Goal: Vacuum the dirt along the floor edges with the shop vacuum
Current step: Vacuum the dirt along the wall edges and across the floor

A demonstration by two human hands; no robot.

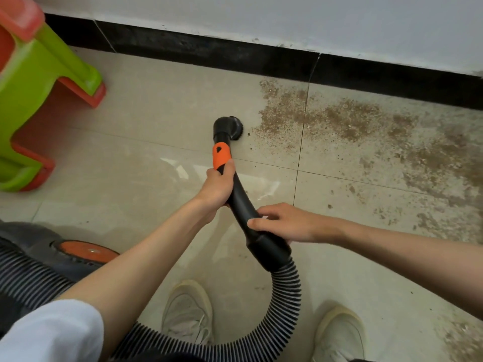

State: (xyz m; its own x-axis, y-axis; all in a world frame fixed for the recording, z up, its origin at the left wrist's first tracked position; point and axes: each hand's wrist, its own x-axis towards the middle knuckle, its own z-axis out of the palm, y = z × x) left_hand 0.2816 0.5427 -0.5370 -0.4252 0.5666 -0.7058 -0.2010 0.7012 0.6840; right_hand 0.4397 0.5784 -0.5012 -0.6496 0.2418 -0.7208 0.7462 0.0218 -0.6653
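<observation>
So both hands are on the black wand [239, 202] of the shop vac. The left hand [218, 188] is wrapped tight around the upper part, right below the orange collar [221, 155], fingers fully curled round it. The right hand [283, 224] sits lower down, just above the fat cuff where the ribbed hose [286, 291] joins; its fingers are bent over the top of the wand and the thumb reaches round the side, a looser hold than the left one.

The round brush nozzle [231, 128] at the tip is down on the tiled floor [146, 105], a bit out from the black baseboard [209, 52], and it sits right at the left edge of the dirt [347, 121]. That dirt is a brown gritty patch that spreads right along the baseboard and thins out toward the floor's near right corner, with specks scattered near the nozzle.

The hose loops down between the two pale sneakers [187, 313] and runs off left to the vacuum body [83, 252], grey with an orange top, at the lower left edge. A green and orange plastic stool [39, 82] stands at the far left, well apart from the nozzle.
</observation>
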